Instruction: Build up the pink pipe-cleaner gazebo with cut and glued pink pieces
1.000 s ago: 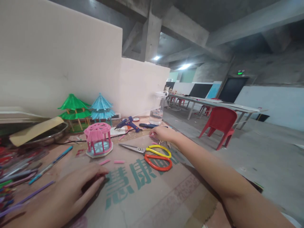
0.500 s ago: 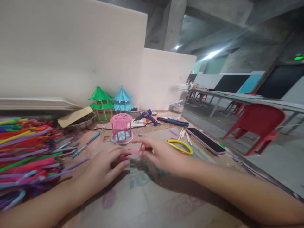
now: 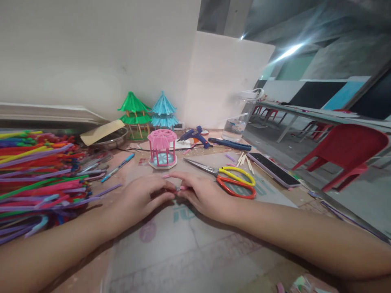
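Note:
My left hand (image 3: 142, 198) and my right hand (image 3: 205, 195) rest on a printed cardboard sheet (image 3: 195, 244), and their fingertips meet at the middle. Between the fingertips is a short pink straw piece (image 3: 182, 188), pinched from both sides and mostly hidden. Another pink bit (image 3: 166, 176) lies just beyond the fingers. A small pink pavilion model (image 3: 162, 149) stands a little behind the hands. Scissors with yellow and orange handles (image 3: 233, 182) lie next to my right hand.
A big pile of coloured straws (image 3: 33, 175) fills the left. Green (image 3: 134, 114) and blue (image 3: 164, 110) pavilion models, a metal bowl (image 3: 111, 140), a glue gun (image 3: 195, 136), a water bottle (image 3: 241, 120), a phone (image 3: 271, 169) and a red chair (image 3: 348, 154) stand around.
My right hand came back from the far side of the table, and both hands closed together at the middle on a pink straw piece. The camera turned left and down.

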`<state>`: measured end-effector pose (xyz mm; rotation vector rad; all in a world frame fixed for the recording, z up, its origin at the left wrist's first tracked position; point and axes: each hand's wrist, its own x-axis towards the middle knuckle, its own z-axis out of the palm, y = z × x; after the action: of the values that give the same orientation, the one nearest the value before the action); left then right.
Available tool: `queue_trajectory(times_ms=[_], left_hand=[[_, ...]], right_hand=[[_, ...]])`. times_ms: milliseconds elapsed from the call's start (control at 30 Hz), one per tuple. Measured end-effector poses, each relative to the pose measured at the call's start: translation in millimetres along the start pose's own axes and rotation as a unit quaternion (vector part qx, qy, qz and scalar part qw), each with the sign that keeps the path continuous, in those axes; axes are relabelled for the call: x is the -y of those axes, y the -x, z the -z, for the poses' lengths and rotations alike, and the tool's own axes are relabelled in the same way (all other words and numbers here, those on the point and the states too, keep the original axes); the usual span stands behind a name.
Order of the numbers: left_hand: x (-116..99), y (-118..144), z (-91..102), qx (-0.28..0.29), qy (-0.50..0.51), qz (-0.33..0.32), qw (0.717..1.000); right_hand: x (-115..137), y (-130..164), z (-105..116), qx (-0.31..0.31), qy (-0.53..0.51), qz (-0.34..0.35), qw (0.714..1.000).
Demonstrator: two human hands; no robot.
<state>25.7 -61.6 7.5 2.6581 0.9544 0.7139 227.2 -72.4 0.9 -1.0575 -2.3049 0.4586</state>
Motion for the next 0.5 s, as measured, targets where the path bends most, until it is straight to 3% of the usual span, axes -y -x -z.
queue_trajectory(times_ms=[167,500], left_hand=[[-2,0,-0.1,-0.024,-0.011,-0.012,1.0],[-13,-2,3.0,-0.03,0.029,0.003,0.999]], right_hand=[[-5,1,-2,-0.027,-0.01,0.037,0.999],[-6,-1,-3,-0.018,0.026,0.023,0.999]])
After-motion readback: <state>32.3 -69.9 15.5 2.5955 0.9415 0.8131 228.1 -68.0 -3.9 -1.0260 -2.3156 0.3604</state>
